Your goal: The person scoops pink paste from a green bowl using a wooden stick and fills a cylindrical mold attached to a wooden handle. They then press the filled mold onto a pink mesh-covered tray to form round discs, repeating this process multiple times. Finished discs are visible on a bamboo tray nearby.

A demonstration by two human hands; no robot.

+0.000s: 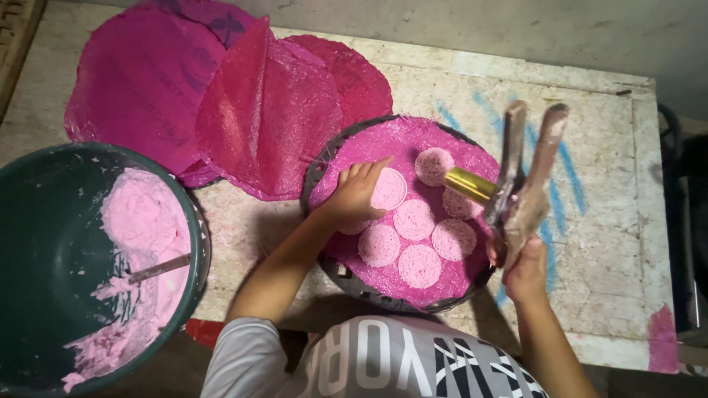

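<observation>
A round dark tray [333, 269] lies on the table, covered by a magenta sheet [402, 140]. Several pale pink round discs [418, 265] sit on that sheet. My left hand [355, 195] rests on the sheet's left side, its fingers against a pink round disc [389, 189]. My right hand [525, 274] is at the tray's right rim and grips a long tong-like tool [525, 173] with two worn handles pointing up. The tool's brass cylinder head [470, 184] points at the discs near the tray's middle.
A large green bowl [33, 243] with pink paste [144, 221] and a stick [158, 269] in it stands at the left. Several big magenta sheets [147, 81] are spread at the back left. The worn white table [605, 243] has blue streaks, and its right edge is close.
</observation>
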